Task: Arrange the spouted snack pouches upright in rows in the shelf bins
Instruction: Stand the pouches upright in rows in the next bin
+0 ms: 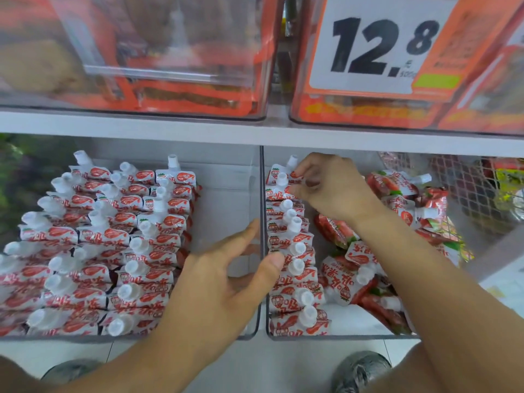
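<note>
Here, right hand [331, 185] grip pinches a rear pouch [286, 177] in right bin's [340, 337] row; left hand [224, 276] grip released, fingers spread, thumb touching row [295, 268].

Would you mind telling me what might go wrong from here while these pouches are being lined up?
1. The right hand pinches a white-capped red-and-white pouch at the back of the single upright row; pushing may topple it.
2. The loose heap of pouches under the right forearm could slide into that row.
3. The left hand straddles the clear bin divider, so its bracing looks weak.
</note>
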`<state>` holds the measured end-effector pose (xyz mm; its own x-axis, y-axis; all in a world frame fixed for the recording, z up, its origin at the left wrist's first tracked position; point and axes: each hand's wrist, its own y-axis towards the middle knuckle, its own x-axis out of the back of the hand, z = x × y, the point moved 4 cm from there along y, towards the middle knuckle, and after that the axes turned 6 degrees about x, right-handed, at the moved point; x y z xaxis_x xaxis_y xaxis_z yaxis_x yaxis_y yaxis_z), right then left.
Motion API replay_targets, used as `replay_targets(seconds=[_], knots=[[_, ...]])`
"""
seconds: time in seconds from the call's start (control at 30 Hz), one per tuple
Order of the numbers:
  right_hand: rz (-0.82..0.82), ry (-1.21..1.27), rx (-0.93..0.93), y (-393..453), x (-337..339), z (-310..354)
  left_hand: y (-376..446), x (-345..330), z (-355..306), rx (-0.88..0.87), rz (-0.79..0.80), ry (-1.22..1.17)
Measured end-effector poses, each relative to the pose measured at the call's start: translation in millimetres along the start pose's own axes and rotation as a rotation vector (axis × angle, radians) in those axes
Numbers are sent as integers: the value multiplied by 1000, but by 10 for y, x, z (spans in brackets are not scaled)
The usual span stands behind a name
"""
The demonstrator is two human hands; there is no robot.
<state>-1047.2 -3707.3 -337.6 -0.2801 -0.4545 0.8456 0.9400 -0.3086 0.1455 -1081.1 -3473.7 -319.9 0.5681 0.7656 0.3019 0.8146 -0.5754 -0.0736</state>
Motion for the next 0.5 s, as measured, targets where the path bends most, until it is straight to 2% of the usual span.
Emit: replay_targets(seconds=[0.2, 0.3, 0.37, 0.43, 0.5], knots=[[47, -23, 51, 70, -142, -55, -8, 2, -4, -23, -7, 10], [16, -2, 113, 50, -126, -31, 1, 7, 1, -20, -12, 16], [-1, 70, 80, 31, -120, -84, 6, 9, 3, -34, -17, 31], [40, 152, 25, 6, -126, -116, 10, 15, 8, -33, -19, 31], [129, 133, 9, -10, -149, -116, 11, 11, 22, -32, -14, 10]])
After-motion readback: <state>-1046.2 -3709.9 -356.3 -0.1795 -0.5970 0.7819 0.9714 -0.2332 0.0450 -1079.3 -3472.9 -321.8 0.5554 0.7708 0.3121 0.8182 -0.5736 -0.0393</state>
